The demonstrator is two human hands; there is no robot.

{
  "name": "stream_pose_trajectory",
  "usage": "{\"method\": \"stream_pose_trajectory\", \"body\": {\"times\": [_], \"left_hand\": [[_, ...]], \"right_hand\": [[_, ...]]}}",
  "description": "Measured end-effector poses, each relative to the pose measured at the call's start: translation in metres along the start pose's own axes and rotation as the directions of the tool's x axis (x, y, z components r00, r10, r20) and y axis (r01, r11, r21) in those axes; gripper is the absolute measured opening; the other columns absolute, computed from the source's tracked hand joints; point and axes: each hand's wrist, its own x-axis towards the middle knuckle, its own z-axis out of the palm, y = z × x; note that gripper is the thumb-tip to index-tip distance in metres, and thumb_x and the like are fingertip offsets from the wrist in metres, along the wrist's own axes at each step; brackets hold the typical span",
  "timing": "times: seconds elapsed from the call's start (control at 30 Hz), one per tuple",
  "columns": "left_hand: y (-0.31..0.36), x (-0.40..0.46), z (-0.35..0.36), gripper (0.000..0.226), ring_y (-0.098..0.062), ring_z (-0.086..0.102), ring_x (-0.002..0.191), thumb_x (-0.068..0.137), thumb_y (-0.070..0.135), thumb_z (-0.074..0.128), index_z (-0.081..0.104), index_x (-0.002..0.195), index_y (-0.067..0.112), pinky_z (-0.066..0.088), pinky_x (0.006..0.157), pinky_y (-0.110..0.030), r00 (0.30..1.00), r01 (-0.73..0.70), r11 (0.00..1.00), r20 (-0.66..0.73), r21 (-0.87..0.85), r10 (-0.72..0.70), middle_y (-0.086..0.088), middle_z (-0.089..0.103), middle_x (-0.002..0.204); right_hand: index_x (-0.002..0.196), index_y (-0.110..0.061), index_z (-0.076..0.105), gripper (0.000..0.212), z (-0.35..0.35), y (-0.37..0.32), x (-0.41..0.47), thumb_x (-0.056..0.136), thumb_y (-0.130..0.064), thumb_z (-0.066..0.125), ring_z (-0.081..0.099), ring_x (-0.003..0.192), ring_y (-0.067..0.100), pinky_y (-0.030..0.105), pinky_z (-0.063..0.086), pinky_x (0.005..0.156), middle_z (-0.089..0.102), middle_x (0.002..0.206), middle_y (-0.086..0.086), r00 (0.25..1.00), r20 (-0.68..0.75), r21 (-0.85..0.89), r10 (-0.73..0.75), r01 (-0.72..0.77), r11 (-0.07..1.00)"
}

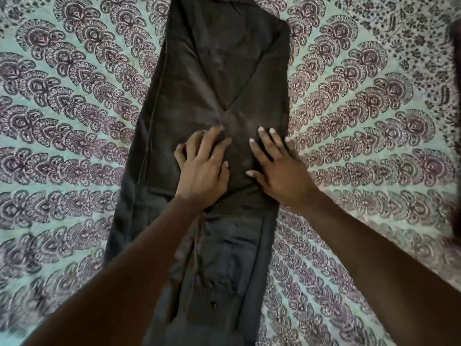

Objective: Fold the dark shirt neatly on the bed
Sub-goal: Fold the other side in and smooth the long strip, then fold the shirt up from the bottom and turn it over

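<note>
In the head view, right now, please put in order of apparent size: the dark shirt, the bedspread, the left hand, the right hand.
1. Bedspread: it fills the view around everything.
2. Dark shirt: a long strip down the middle.
3. Left hand and right hand: both lie flat on the shirt and look alike in size, so I do not rank them.

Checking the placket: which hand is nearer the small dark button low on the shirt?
Left. The left hand lies above the button; the right hand lies farther, up and right.
</note>
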Motion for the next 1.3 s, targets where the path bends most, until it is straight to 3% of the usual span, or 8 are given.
{"method": "stream_pose_trajectory", "body": {"times": [0.1,0.27,0.33,0.5,0.77,1.0,1.13,1.3], "left_hand": [[-0.008,-0.03,-0.014,0.055,-0.031,0.054,0.129,0.087,0.046,0.058,0.062,0.135,0.021,0.036,0.099,-0.051,0.962,-0.233,0.972,0.139,-0.03,0.235,-0.001,0.053,0.148],[-0.023,-0.06,-0.023,0.117,-0.018,0.0,0.162,0.079,0.084,0.055,0.004,0.167,0.026,0.017,0.12,-0.062,0.799,-0.342,0.937,0.547,0.074,0.249,0.004,-0.011,0.175],[-0.02,-0.062,-0.027,0.126,-0.023,-0.008,0.161,0.076,0.088,0.056,-0.003,0.167,0.024,0.013,0.121,-0.063,0.781,-0.365,0.922,0.581,0.13,0.228,0.002,-0.019,0.173],[0.0,-0.077,-0.042,0.108,-0.033,0.038,0.137,0.077,0.076,0.07,0.032,0.159,0.017,0.038,0.107,-0.052,0.852,-0.399,0.886,0.452,0.236,0.263,-0.01,0.029,0.155],[-0.021,-0.101,-0.047,0.15,-0.025,-0.008,0.161,0.061,0.075,0.082,-0.018,0.163,0.03,0.006,0.128,-0.056,0.667,-0.402,0.909,0.716,0.114,0.205,0.0,-0.026,0.17],[-0.023,-0.122,-0.054,0.138,-0.035,-0.004,0.159,0.066,0.075,0.08,-0.004,0.166,0.029,0.018,0.123,-0.062,0.774,-0.373,0.918,0.591,0.139,0.225,-0.006,-0.017,0.172],[-0.032,-0.164,-0.072,0.093,-0.036,0.024,0.149,0.091,0.067,0.062,0.016,0.164,0.033,0.036,0.113,-0.063,0.907,-0.122,0.992,0.405,-0.007,0.115,-0.003,0.005,0.172],[-0.092,-0.215,-0.101,0.079,-0.04,0.031,0.143,0.091,0.007,0.064,0.035,0.155,0.043,0.038,0.112,-0.065,0.906,0.133,0.99,0.411,-0.045,-0.103,-0.004,0.013,0.167]], "right_hand": [[0.163,-0.014,0.031,0.075,0.009,-0.026,-0.019,0.104,-0.059,0.03,0.018,0.159,0.034,0.056,0.021,0.127,0.02,0.173,0.014,1.0,0.022,0.008,0.009,-0.01,1.0],[0.163,-0.013,0.031,0.076,0.021,-0.07,-0.079,0.103,-0.06,0.03,0.018,0.16,0.032,0.055,0.019,0.128,0.019,0.173,0.013,0.998,0.045,-0.021,-0.047,0.048,0.999],[0.163,-0.016,0.032,0.075,0.024,-0.08,-0.101,0.102,-0.06,0.032,0.02,0.16,0.032,0.056,0.024,0.126,0.019,0.173,0.012,0.997,0.06,-0.014,-0.049,0.05,0.999],[0.164,-0.022,0.031,0.076,0.014,-0.09,-0.136,0.101,-0.065,0.035,0.013,0.16,0.035,0.058,0.018,0.127,0.014,0.174,0.011,0.995,0.073,0.062,0.068,-0.073,0.995],[0.165,-0.021,0.025,0.077,0.034,-0.139,-0.196,0.101,-0.062,0.035,0.015,0.16,0.034,0.056,0.028,0.125,0.01,0.175,0.011,0.991,0.134,0.056,0.007,-0.015,0.998],[0.164,-0.024,0.03,0.069,0.038,-0.155,-0.219,0.104,-0.058,0.033,0.015,0.16,0.037,0.059,0.03,0.123,0.008,0.174,0.012,0.984,0.134,0.16,0.117,-0.138,0.977],[0.163,-0.032,0.028,0.06,0.033,-0.154,-0.232,0.106,-0.039,0.047,0.011,0.161,0.034,0.058,0.031,0.124,0.005,0.175,0.007,0.979,0.099,0.254,0.176,-0.196,0.947],[0.163,-0.047,0.005,0.127,0.022,-0.14,-0.254,0.073,0.012,0.072,0.011,0.159,0.043,0.066,0.042,0.114,0.002,0.175,0.008,0.956,0.195,0.253,0.218,-0.264,0.931]]}}
